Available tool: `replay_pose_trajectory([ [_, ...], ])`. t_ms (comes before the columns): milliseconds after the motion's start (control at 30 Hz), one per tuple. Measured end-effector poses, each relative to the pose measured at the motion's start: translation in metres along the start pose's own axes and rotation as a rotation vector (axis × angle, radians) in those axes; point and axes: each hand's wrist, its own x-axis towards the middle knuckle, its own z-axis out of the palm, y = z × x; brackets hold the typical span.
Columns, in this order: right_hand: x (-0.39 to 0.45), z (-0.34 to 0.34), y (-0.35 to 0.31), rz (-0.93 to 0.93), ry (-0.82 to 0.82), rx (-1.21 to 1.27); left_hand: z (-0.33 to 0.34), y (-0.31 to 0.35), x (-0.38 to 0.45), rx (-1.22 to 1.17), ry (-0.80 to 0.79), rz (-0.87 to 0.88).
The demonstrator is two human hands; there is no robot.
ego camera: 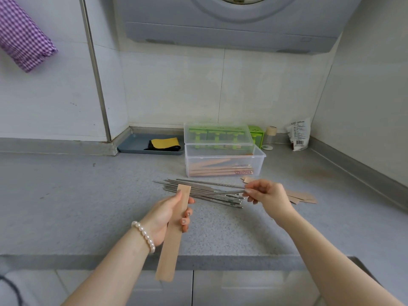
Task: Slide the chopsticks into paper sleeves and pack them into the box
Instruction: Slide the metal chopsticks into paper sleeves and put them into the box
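Left hand (170, 214) grips sleeve (173, 235); right hand (268, 195) pinches chopsticks (225, 192) (pair). Align tips with mouth first.

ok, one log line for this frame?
left hand: holds paper sleeve | right hand: pinches chopsticks over pile | box: open, some sleeved pairs inside

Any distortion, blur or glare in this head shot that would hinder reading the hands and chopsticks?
Head view: wide-angle bending curves the counter edge and walls; light is soft and even, without glare; both hands and the loose chopsticks are sharp; the paper sleeve blurs slightly at its lower end.
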Motion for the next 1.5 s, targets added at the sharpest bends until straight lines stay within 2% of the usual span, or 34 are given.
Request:
replay_pose_trajectory([
  [167,-0.004,-0.007,-0.006,0.033,0.069,0.334,-0.003,0.001,0.003,-0.038,0.020,0.001],
  [333,-0.008,-0.018,-0.011,0.040,0.047,0.684,-0.005,0.001,0.005,-0.113,0.046,0.031],
  [500,-0.002,-0.030,-0.022,0.102,0.186,0.926,-0.001,0.002,-0.003,0.037,-0.136,0.027],
  [667,0.004,-0.039,-0.047,0.028,0.276,0.849,0.015,0.000,-0.012,0.188,-0.258,-0.022],
  [833,-0.002,-0.032,-0.069,-0.136,0.318,0.666,0.021,-0.004,-0.012,0.252,-0.281,0.000],
  [1000,-0.008,-0.028,-0.078,-0.257,0.358,0.594,0.023,-0.005,-0.011,0.307,-0.273,0.056],
  [1500,-0.017,-0.025,-0.086,-0.341,0.330,0.503,0.026,-0.002,-0.011,0.362,-0.230,0.147],
])
